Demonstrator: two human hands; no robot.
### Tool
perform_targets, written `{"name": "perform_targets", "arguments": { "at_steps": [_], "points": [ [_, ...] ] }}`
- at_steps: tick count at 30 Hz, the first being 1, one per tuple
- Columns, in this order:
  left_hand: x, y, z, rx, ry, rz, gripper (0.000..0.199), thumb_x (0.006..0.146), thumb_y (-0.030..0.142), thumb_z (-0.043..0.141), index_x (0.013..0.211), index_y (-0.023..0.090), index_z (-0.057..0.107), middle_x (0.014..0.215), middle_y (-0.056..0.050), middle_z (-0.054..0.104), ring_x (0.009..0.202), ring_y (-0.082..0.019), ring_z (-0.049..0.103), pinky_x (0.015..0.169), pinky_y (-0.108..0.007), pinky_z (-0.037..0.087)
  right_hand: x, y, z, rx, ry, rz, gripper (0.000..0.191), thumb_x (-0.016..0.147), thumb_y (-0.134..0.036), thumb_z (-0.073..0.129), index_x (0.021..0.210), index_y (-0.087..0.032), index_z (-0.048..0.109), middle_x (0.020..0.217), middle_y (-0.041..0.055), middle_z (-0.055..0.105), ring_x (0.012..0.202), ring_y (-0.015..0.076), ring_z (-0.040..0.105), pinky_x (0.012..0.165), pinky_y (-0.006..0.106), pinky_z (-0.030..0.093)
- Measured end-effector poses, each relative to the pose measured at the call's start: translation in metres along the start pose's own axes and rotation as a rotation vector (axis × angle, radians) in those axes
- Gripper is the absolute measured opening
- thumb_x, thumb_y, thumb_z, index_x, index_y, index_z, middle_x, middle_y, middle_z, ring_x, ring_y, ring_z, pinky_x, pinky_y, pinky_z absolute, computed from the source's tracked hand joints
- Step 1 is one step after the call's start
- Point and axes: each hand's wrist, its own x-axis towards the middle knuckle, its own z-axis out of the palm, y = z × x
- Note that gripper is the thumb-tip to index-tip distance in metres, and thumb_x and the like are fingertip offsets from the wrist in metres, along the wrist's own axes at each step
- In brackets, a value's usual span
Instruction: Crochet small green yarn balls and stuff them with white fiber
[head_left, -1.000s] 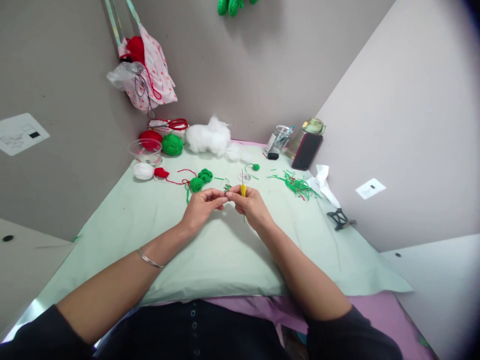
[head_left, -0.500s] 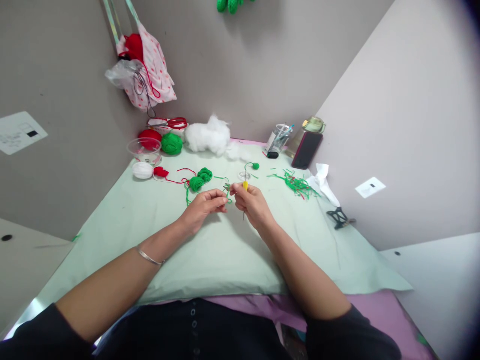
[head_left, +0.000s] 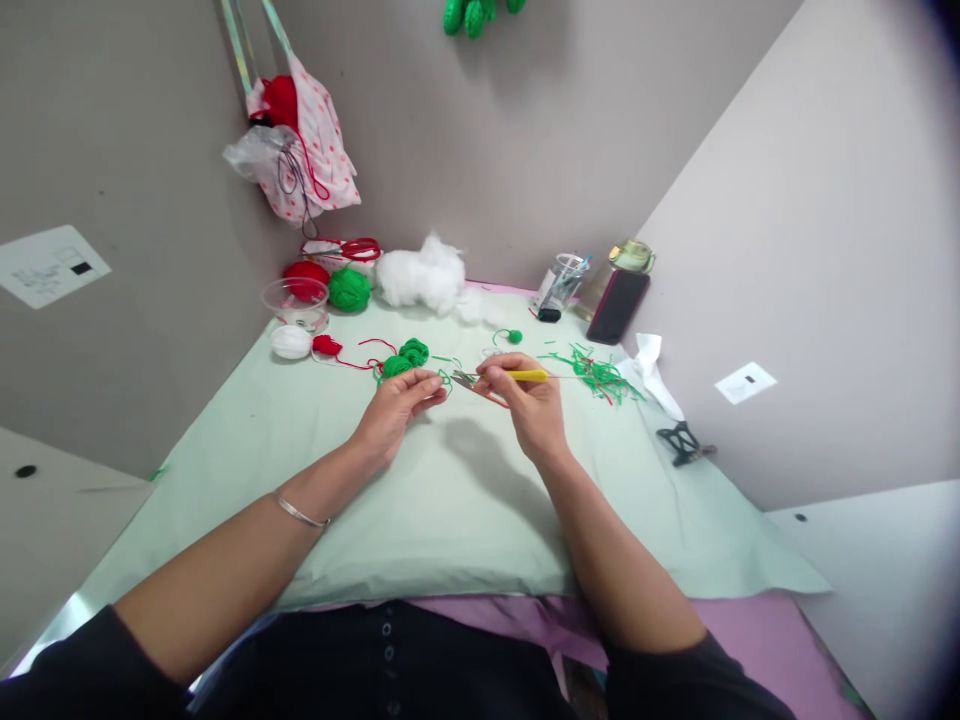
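Note:
My left hand (head_left: 400, 408) is closed in a pinch on a small loop of green yarn (head_left: 445, 381) at its fingertips. Just to its right, my right hand (head_left: 531, 405) is closed around the yellow handle of a crochet hook (head_left: 527, 376). The hook lies roughly level, its thin metal shaft showing on both sides of the handle. Small scissors (head_left: 491, 394) with orange handles show between the two hands, partly hidden by the right fingers; I cannot tell whether the hand touches them. Behind the left hand rest green yarn bundles (head_left: 412, 352).
At the back are white stuffing (head_left: 422, 274), a green yarn ball (head_left: 349, 290), a clear tub (head_left: 297, 308) and a cup of tools (head_left: 559, 285). On the right are a phone (head_left: 617, 307), yarn scraps (head_left: 598, 374) and a black stand (head_left: 682, 443). A dotted bag (head_left: 322, 150) hangs at left.
My right hand has moved right, away from the left, and the crochet hook has turned from upright to nearly level. The orange-handled scissors show more. The left hand has shifted slightly left.

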Motion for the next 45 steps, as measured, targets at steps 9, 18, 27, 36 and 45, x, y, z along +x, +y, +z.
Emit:
{"name": "perform_targets", "arguments": {
  "at_steps": [9,18,27,36,45],
  "points": [
    [0.0,0.001,0.0,-0.036,-0.011,0.016,0.023,0.07,0.033,0.086,0.079,0.016,0.073,0.08,0.0,0.068,0.083,-0.015,0.067,0.1,-0.038,0.052,-0.006,0.001,0.004,-0.115,-0.097,-0.117,0.018,0.084,-0.04,0.077,0.088,-0.024,0.071,0.093,0.0039,0.066,0.08,0.0181,0.063,0.074,0.034,0.053],
    [-0.003,0.004,0.003,-0.051,-0.044,0.006,0.022,0.07,0.032,0.087,0.078,0.016,0.073,0.081,0.0,0.069,0.083,-0.015,0.068,0.1,-0.039,0.053,-0.01,0.003,0.006,-0.23,-0.15,-0.218,0.009,0.091,-0.033,0.069,0.095,-0.025,0.071,0.1,0.0058,0.067,0.089,0.0194,0.065,0.078,0.035,0.055],
    [-0.004,0.006,0.004,-0.069,-0.064,-0.003,0.022,0.071,0.031,0.086,0.081,0.016,0.073,0.085,0.0,0.071,0.083,-0.014,0.068,0.098,-0.038,0.054,-0.007,0.009,0.004,-0.255,-0.081,-0.182,0.015,0.092,-0.037,0.069,0.099,-0.027,0.076,0.103,0.0065,0.072,0.092,0.0215,0.067,0.084,0.037,0.055],
    [-0.005,0.007,0.002,-0.027,-0.117,-0.037,0.025,0.073,0.035,0.085,0.08,0.015,0.072,0.085,-0.002,0.072,0.086,-0.016,0.069,0.097,-0.037,0.053,-0.013,0.013,0.008,-0.529,-0.074,-0.556,0.017,0.098,-0.026,0.061,0.107,-0.027,0.076,0.102,0.0069,0.073,0.09,0.0179,0.069,0.079,0.033,0.057],
    [-0.009,0.01,0.004,0.028,-0.148,-0.045,0.025,0.073,0.034,0.086,0.078,0.014,0.073,0.082,-0.002,0.071,0.084,-0.016,0.068,0.096,-0.037,0.052,-0.007,0.013,0.006,-0.327,-0.085,-0.38,0.019,0.099,-0.033,0.06,0.097,-0.02,0.074,0.092,0.0054,0.071,0.079,0.0151,0.067,0.073,0.031,0.056]
  ]
}}
